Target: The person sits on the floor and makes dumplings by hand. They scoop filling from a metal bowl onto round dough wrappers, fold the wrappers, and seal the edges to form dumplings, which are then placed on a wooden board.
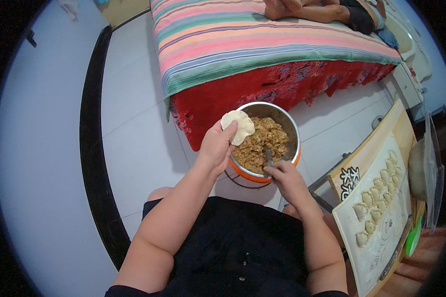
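Observation:
A round dough wrapper (239,127) lies across the fingers of my left hand (216,147), pinned by the thumb at the left rim of the bowl. My right hand (286,177) grips a spoon (268,155) by its handle at the bowl's near right edge. The spoon's lower end is sunk in the brown minced filling (265,134), so its tip is hidden. This filling covers the bottom of a deep metal bowl (288,117) with an orange outer side, which stands in front of me.
To my right, a wooden table (402,120) bears a white mat (358,257) with rows of folded dumplings (376,200). A green-handled utensil (414,236) lies at its far side. Ahead stands a bed with a striped cover (218,44); a person's legs (312,12) rest on it.

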Action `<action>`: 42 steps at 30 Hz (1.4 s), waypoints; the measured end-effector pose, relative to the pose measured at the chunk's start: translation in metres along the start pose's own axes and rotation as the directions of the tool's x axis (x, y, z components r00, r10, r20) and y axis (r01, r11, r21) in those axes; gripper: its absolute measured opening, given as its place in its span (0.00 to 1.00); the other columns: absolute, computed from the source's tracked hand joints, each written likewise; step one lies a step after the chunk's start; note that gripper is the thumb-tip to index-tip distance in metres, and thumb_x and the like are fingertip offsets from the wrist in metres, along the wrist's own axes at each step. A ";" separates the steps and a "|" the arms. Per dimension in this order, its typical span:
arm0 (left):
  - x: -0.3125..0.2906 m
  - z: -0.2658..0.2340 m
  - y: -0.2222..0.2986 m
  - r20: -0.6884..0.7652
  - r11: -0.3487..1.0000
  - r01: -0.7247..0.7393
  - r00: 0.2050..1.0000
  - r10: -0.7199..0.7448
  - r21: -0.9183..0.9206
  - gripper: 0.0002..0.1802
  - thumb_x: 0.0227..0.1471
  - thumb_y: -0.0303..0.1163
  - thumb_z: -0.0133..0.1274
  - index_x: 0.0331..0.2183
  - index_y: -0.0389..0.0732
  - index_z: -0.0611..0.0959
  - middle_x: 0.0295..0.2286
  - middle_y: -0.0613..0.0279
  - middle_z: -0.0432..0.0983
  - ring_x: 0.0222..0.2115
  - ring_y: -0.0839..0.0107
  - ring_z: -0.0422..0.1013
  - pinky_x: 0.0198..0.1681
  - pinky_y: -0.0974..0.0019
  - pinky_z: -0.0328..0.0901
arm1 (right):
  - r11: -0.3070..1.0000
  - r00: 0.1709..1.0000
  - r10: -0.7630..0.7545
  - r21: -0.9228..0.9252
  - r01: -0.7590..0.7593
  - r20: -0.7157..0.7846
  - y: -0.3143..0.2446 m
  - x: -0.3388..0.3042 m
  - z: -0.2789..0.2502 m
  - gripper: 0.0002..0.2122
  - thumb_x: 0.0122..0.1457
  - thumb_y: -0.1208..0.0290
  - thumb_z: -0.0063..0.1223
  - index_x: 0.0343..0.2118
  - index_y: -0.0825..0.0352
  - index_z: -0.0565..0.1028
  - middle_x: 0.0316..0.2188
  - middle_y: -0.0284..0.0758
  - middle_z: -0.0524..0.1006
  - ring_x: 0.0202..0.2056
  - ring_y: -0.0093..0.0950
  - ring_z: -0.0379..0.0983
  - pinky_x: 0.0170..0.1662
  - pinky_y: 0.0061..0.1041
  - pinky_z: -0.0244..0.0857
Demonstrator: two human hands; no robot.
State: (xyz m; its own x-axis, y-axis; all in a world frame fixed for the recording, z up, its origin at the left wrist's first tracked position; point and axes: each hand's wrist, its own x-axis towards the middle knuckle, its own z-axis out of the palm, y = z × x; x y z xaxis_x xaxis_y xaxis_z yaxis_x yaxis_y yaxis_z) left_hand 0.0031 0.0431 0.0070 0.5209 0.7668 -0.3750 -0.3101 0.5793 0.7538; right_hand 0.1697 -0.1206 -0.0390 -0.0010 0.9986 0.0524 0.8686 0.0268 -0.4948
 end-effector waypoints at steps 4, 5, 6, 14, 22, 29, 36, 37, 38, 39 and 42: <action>-0.002 -0.002 0.002 -0.033 0.999 0.008 0.999 -0.007 0.033 0.15 0.58 0.31 0.42 0.47 0.37 0.71 0.42 0.58 0.73 0.41 0.70 0.71 0.43 0.65 0.68 | 0.993 0.975 0.111 0.070 -0.099 -0.192 -0.001 0.012 0.000 0.13 0.50 0.78 0.50 0.41 0.62 0.74 0.34 0.40 0.71 0.38 0.39 0.69 0.39 0.34 0.66; -0.003 -0.003 0.003 -0.039 0.999 0.020 0.999 -0.018 0.047 0.15 0.58 0.31 0.42 0.47 0.38 0.71 0.42 0.58 0.73 0.41 0.70 0.71 0.43 0.65 0.68 | 0.995 0.977 0.092 0.048 -0.084 -0.191 0.002 0.014 0.002 0.13 0.50 0.78 0.50 0.41 0.63 0.73 0.35 0.39 0.71 0.37 0.39 0.70 0.39 0.34 0.66; -0.003 -0.002 0.002 -0.035 0.999 0.018 0.999 -0.017 0.037 0.15 0.58 0.31 0.42 0.47 0.38 0.70 0.42 0.58 0.72 0.41 0.70 0.71 0.43 0.65 0.68 | 0.993 0.971 0.114 0.055 -0.105 -0.212 -0.001 0.013 0.001 0.13 0.51 0.78 0.50 0.41 0.63 0.73 0.35 0.39 0.72 0.37 0.39 0.70 0.39 0.34 0.67; -0.005 -0.004 0.007 0.004 1.000 0.006 1.000 -0.006 0.009 0.16 0.59 0.31 0.41 0.47 0.37 0.70 0.43 0.57 0.72 0.42 0.69 0.70 0.44 0.65 0.68 | 0.963 0.876 0.268 0.134 -0.233 -0.401 -0.007 -0.002 -0.024 0.10 0.52 0.78 0.49 0.39 0.66 0.75 0.32 0.40 0.75 0.33 0.39 0.73 0.35 0.32 0.68; -0.005 -0.001 0.005 0.029 1.000 0.003 1.000 -0.002 -0.028 0.16 0.58 0.30 0.41 0.47 0.35 0.70 0.42 0.56 0.72 0.42 0.68 0.71 0.45 0.64 0.68 | 0.937 0.888 0.333 0.215 -0.275 -0.316 -0.008 -0.001 -0.009 0.09 0.52 0.76 0.50 0.36 0.68 0.76 0.31 0.44 0.76 0.33 0.40 0.74 0.38 0.32 0.68; -0.006 0.002 0.006 0.014 0.996 0.046 0.999 -0.045 -0.076 0.16 0.58 0.32 0.41 0.45 0.35 0.71 0.39 0.57 0.74 0.37 0.71 0.73 0.40 0.67 0.69 | 0.882 0.869 0.418 0.349 -0.317 -0.265 -0.016 -0.003 -0.011 0.09 0.53 0.75 0.49 0.37 0.67 0.77 0.32 0.43 0.77 0.34 0.38 0.75 0.39 0.31 0.68; -0.005 0.003 0.004 0.027 0.998 0.034 0.999 -0.032 -0.045 0.17 0.58 0.33 0.41 0.46 0.34 0.71 0.41 0.57 0.73 0.40 0.69 0.72 0.43 0.67 0.69 | 0.966 0.910 0.257 0.094 -0.240 -0.324 -0.014 0.001 -0.008 0.10 0.53 0.73 0.51 0.38 0.63 0.77 0.34 0.40 0.77 0.35 0.35 0.74 0.38 0.30 0.68; -0.005 0.004 0.004 0.026 0.998 0.040 0.999 -0.039 -0.051 0.17 0.58 0.34 0.41 0.46 0.34 0.71 0.41 0.57 0.73 0.40 0.69 0.72 0.43 0.67 0.69 | 0.967 0.917 0.255 0.071 -0.246 -0.306 -0.017 0.001 -0.007 0.10 0.53 0.73 0.51 0.38 0.63 0.77 0.34 0.40 0.77 0.35 0.35 0.74 0.38 0.30 0.68; -0.005 0.004 0.004 0.025 0.997 0.046 0.999 -0.045 -0.057 0.17 0.58 0.34 0.41 0.46 0.34 0.71 0.41 0.57 0.73 0.40 0.70 0.72 0.43 0.67 0.69 | 0.967 0.922 0.255 0.081 -0.242 -0.290 -0.018 0.001 -0.005 0.10 0.53 0.72 0.51 0.38 0.62 0.77 0.34 0.39 0.77 0.35 0.35 0.74 0.38 0.30 0.68; -0.005 0.004 0.003 0.020 0.997 0.049 0.999 -0.048 -0.056 0.17 0.58 0.34 0.41 0.46 0.34 0.71 0.41 0.57 0.73 0.40 0.69 0.72 0.43 0.67 0.69 | 0.967 0.927 0.255 0.090 -0.239 -0.274 -0.018 0.000 -0.002 0.10 0.53 0.72 0.51 0.38 0.62 0.77 0.34 0.39 0.77 0.35 0.35 0.74 0.38 0.30 0.68; -0.004 0.004 0.002 0.016 0.997 0.050 0.999 -0.049 -0.061 0.17 0.58 0.34 0.41 0.46 0.35 0.71 0.40 0.57 0.74 0.39 0.70 0.72 0.42 0.67 0.69 | 0.972 0.958 0.222 0.121 -0.202 -0.184 -0.021 -0.002 0.000 0.09 0.54 0.71 0.51 0.38 0.62 0.77 0.34 0.38 0.78 0.35 0.35 0.75 0.38 0.30 0.69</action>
State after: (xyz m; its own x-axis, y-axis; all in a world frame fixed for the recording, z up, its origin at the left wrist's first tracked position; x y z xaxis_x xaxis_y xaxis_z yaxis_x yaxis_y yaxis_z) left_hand 0.0038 0.0401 0.0120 0.5482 0.7329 -0.4029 -0.3316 0.6327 0.6998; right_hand 0.1516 -0.1228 -0.0285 0.2828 0.9539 0.1003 0.7842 -0.1697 -0.5968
